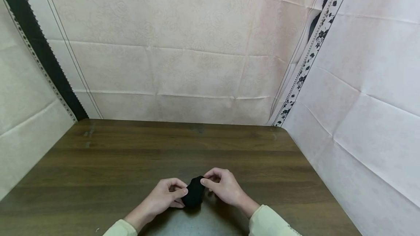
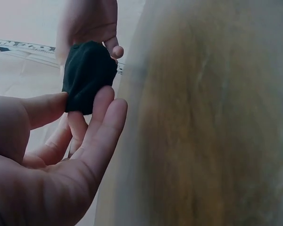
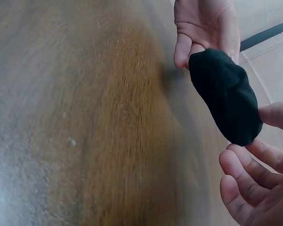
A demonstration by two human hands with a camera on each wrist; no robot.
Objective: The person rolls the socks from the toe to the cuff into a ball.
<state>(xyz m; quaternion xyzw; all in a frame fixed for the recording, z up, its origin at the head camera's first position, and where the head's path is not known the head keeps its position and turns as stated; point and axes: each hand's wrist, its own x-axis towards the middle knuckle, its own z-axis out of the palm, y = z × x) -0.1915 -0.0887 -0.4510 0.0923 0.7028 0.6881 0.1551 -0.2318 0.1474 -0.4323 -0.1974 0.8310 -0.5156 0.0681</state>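
Note:
Between my two hands is a small, oblong black cloth bundle (image 1: 194, 192), sock-like, with soft folds and rounded ends. My left hand (image 1: 166, 195) pinches its left end with the thumb on the near side. At the upper right end, my right hand (image 1: 226, 187) holds it between thumb and fingertips. The left wrist view has the cloth bundle (image 2: 89, 75) pinched by the left thumb and fingers, with the other hand behind it. In the right wrist view the cloth bundle (image 3: 226, 96) stretches between both hands, slightly creased. It is held just above the table.
A brown wood-grain table (image 1: 147, 156) lies under the hands. Creased pale cloth (image 1: 197, 46) hangs behind it, with more cloth (image 1: 370, 94) along the right side and the left. A dark strip (image 1: 46, 50) edges the left corner. Small white specks (image 1: 97, 229) mark the table's near left.

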